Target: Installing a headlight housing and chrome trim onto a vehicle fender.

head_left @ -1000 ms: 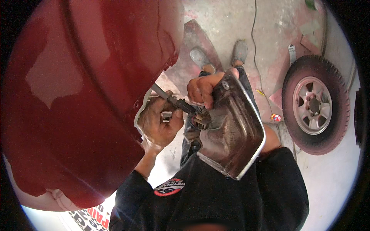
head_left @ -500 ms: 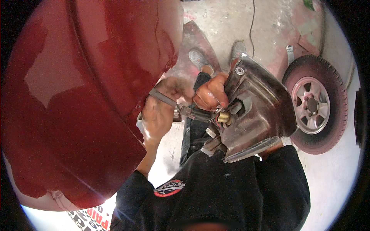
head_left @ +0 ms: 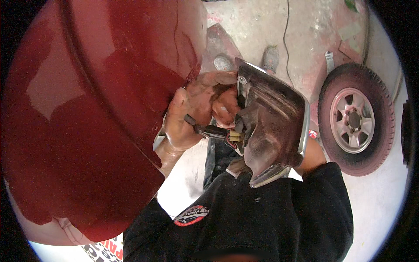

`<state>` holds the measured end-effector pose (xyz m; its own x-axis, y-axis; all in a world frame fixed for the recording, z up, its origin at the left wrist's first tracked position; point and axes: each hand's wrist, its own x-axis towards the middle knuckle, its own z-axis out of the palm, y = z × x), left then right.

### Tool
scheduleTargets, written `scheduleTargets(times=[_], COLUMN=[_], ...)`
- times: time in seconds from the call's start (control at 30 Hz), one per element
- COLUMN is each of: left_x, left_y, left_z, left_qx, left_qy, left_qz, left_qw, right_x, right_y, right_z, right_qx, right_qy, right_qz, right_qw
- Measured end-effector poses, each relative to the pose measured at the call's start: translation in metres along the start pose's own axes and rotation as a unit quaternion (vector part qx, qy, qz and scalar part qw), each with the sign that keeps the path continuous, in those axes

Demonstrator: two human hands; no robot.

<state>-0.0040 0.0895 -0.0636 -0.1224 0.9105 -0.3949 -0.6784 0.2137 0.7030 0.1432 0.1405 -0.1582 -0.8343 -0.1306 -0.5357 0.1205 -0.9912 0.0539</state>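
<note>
Hands (head_left: 205,111) on lamp housing (head_left: 273,126) connector (head_left: 218,131)

Your left hand (head_left: 188,114) is raised in front of your chest, just left of the lamp housing (head_left: 273,126), with the fingers curled closed around a dark wiring plug (head_left: 209,130) and the thumb lying across the top toward the housing. Your right hand (head_left: 224,107) sits between the left hand and the housing, touching both, fingers bent against the housing's near edge. Your right forearm runs behind the housing, hidden.
</note>
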Motion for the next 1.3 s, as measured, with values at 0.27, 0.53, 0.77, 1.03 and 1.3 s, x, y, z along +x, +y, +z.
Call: scheduleTargets(times=[0.27,0.53,0.77,1.03,1.3], left_x=[-0.003,-0.01,-0.011,-0.008,-0.025], left_y=[0.006,0.012,0.026,0.019,0.002], left_z=[0.003,-0.001,0.0,0.003,0.016], left_qx=[-0.066,-0.118,0.044,0.097,-0.01], left_qy=[0.079,0.06,0.07,0.048,0.081], left_qz=[-0.12,-0.135,-0.174,-0.147,-0.103], left_qw=[0.987,0.982,0.981,0.983,0.991], right_x=[0.0,-0.011,-0.021,-0.018,-0.021], right_y=[-0.001,-0.034,-0.046,-0.043,-0.04], right_z=[0.005,0.06,0.07,0.052,0.036], right_qx=[0.103,0.068,0.033,0.047,0.054], right_qy=[0.062,0.082,0.044,-0.008,-0.149], right_qz=[0.05,0.092,0.059,0.0,-0.013], right_qw=[0.991,0.99,0.997,0.999,0.987])
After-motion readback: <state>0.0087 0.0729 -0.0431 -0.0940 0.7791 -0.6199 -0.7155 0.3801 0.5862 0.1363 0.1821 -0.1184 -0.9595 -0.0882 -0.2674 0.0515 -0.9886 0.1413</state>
